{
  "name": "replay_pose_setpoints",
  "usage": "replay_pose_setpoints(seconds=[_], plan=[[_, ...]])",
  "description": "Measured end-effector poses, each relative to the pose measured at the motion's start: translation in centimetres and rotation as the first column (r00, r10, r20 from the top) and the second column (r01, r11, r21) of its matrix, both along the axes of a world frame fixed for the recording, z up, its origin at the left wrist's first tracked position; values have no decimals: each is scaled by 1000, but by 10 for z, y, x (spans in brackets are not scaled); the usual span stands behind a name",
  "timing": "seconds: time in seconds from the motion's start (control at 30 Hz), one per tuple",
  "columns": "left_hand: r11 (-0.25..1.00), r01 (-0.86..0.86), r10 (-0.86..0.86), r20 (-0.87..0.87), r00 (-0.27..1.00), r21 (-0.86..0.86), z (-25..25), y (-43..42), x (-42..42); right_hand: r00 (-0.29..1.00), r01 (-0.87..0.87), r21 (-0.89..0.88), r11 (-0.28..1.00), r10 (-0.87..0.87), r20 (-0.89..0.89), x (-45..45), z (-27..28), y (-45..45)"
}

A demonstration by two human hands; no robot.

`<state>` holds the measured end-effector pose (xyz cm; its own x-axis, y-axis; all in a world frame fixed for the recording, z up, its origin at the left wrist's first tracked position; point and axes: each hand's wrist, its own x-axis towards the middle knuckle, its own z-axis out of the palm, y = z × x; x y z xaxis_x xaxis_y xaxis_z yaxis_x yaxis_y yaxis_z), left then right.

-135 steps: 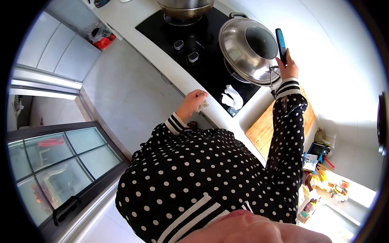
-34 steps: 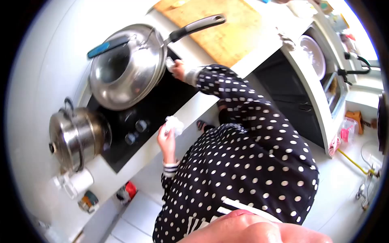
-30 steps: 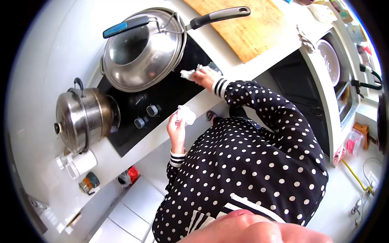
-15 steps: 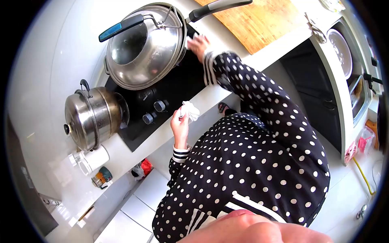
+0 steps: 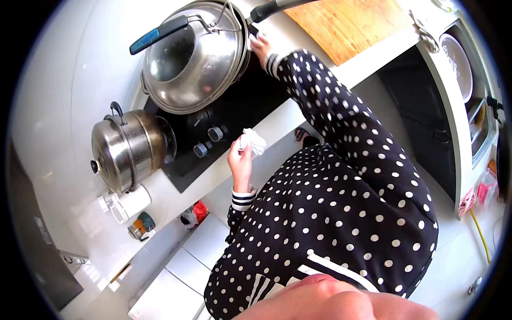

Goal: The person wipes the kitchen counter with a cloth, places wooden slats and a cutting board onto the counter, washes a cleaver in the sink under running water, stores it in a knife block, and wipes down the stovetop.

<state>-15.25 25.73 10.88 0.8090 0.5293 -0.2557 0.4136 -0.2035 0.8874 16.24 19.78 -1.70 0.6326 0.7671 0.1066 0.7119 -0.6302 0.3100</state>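
My left hand (image 5: 241,164) is closed around a crumpled white tissue (image 5: 254,142), held just off the front edge of the counter. My right hand (image 5: 261,49) reaches beyond the wok and presses a small white tissue (image 5: 256,38) at the cooktop's far right edge, under the wok's long handle. Its fingers are partly hidden. The wok sits on the black cooktop (image 5: 250,96) with a domed steel lid (image 5: 200,88) on it. That lid has a black and blue handle (image 5: 159,35). Two knobs (image 5: 215,134) are on the cooktop near my left hand.
A tall steel pot (image 5: 128,149) with a lid stands at the cooktop's left. Beside it are a white container (image 5: 131,204) and a small jar (image 5: 142,226). A wooden cutting board (image 5: 346,26) lies right of the wok; a sink with a white basin (image 5: 457,66) is farther right.
My right hand has moved slightly up along the wok's right side, towards the base of its handle. The left hand keeps the tissue, and the whole view has shifted a little.
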Motion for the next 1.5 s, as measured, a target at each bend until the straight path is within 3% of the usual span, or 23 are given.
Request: replay_pose_setpoints(seconds=[0.07,0.13,0.23,0.37,0.47,0.6,0.63,0.7,0.77,0.8,0.83,0.87,0.9,0.97,1.0,1.1,1.2,1.27,1.3,1.33,1.37,1.43,1.5], plan=[[998,-26,28,29,999,-59,-7,2,4,941,9,-7,1000,-6,338,-17,-70,-12],[998,-20,21,11,1000,-59,-14,5,2,974,-38,211,977,84,-212,-32,-21,-26],[998,-19,19,-6,1000,-52,-10,3,6,978,12,457,889,86,-192,52,-66,35],[998,1,-4,-51,999,-64,-5,-7,12,938,-260,539,801,342,-55,65,-27,8],[997,55,-55,3,998,-56,-11,-14,11,946,35,555,831,152,-287,-5,-10,-37],[997,61,-61,11,998,-45,-11,-15,13,954,28,662,749,177,-241,-21,-17,-42],[997,66,-66,17,998,-27,-13,-16,15,723,490,640,592,134,-677,-10,14,-29],[997,78,-78,0,997,12,-11,-13,16,862,328,762,559,153,-483,47,-47,24],[995,93,-92,-33,995,41,-7,-12,18,776,510,699,502,82,-625,47,-22,33],[995,100,-99,-22,995,30,-4,-14,18,925,292,739,608,17,-379,50,-64,49],[994,108,-107,-54,993,29,0,-14,9,850,405,713,572,52,-524,33,-61,50],[992,120,-118,-60,991,26,-1,-13,8,916,280,383,880,-126,-380,-1,-10,19],[991,132,-130,-50,990,23,-4,-13,14,905,396,738,546,-95,-415,-23,-60,31],[992,126,-127,-44,991,-30,3,-16,19,967,160,397,904,-225,123,-42,-44,0],[992,126,-126,-51,991,-6,1,-14,19,970,228,675,702,-108,-216,-33,-39,9],[994,104,-103,-52,993,17,-7,-9,16,757,576,666,474,-3,-653,25,-7,38],[997,73,-72,-55,996,15,-2,-12,4,830,543,715,441,-151,-537,17,-12,44],[997,70,-69,-61,996,19,-8,-12,9,773,588,721,366,9,-635,10,-66,47],[999,48,-48,-40,998,-16,-9,-13,12,929,320,645,694,-95,-358,-3,-75,34],[999,22,-23,-25,999,-48,-9,-12,13,949,256,588,767,-84,-303,-1,-53,24],[997,-4,3,-16,1000,-81,-9,-12,11,698,662,628,409,-34,-715,4,-7,26],[1000,22,-22,-33,999,-4,-6,-10,14,770,561,629,538,-62,-634,52,-64,65],[999,-5,3,-40,999,-47,4,-13,18,384,886,460,55,466,-797,39,-51,58]])
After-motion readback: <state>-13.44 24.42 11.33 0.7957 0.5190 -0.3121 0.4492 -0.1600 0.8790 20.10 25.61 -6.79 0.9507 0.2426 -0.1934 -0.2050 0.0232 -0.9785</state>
